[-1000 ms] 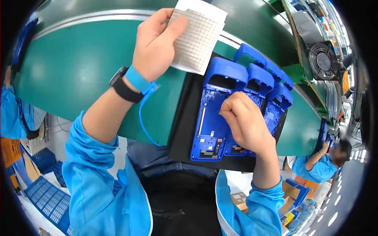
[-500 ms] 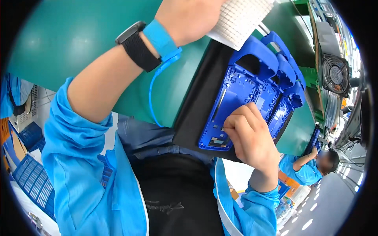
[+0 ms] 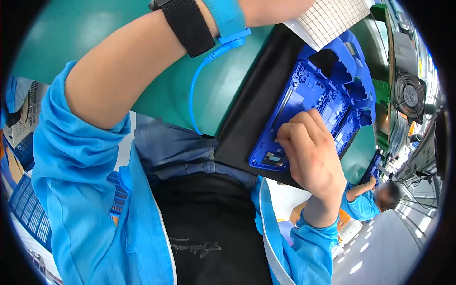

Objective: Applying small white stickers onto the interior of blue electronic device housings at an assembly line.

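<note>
My left hand (image 3: 275, 10) reaches across the top of the view and grips a white sheet (image 3: 335, 20) covered in a grid of small pale squares; its fingertips are hidden. Below the sheet lies a blue plastic housing (image 3: 295, 100), open side up, with ribs, small bosses and a grey strip inside. Over its near part, my right hand (image 3: 311, 149) is closed, thumb and index finger pinched together. A tiny thing may be at the fingertips, but I cannot make it out. More blue housing parts (image 3: 365, 97) stand beside it.
A black mat (image 3: 256, 102) lies beneath the housing on the green table (image 3: 156, 90). A blue cord (image 3: 192, 97) hangs from my left wristband. At the right are a fan (image 3: 409, 96) and a person in blue (image 3: 363, 202). Blue crates (image 3: 31, 209) stand at lower left.
The view has shifted a little. My left hand and the white sheet have moved right, over the far end of the housing. My right hand stays pinched over the housing's near part.
</note>
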`<move>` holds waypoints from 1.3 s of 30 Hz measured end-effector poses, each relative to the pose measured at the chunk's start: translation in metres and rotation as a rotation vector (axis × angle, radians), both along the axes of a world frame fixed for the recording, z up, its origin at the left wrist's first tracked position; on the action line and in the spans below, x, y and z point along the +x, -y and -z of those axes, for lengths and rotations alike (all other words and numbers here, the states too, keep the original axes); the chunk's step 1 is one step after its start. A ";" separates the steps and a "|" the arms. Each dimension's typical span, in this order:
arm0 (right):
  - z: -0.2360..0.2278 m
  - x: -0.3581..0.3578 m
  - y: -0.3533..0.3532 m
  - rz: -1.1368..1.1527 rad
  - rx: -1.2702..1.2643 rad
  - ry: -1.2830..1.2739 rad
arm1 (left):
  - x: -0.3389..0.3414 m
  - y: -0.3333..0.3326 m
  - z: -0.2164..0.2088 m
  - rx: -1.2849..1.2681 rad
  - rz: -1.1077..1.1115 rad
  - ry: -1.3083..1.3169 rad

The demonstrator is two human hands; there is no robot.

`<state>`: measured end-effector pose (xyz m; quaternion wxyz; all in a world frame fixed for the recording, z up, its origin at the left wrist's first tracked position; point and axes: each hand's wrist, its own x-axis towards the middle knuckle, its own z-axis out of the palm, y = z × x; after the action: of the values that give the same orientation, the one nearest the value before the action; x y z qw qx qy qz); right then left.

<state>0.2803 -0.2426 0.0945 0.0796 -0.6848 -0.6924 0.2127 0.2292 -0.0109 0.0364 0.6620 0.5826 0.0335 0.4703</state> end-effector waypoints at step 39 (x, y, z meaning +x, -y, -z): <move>0.004 -0.004 0.030 0.111 0.126 -0.034 | -0.001 -0.004 0.000 0.090 -0.041 -0.012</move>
<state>0.2759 -0.2723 0.0909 0.1459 -0.7121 -0.6639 0.1757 0.2287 -0.0069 0.0360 0.6253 0.6137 0.0281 0.4813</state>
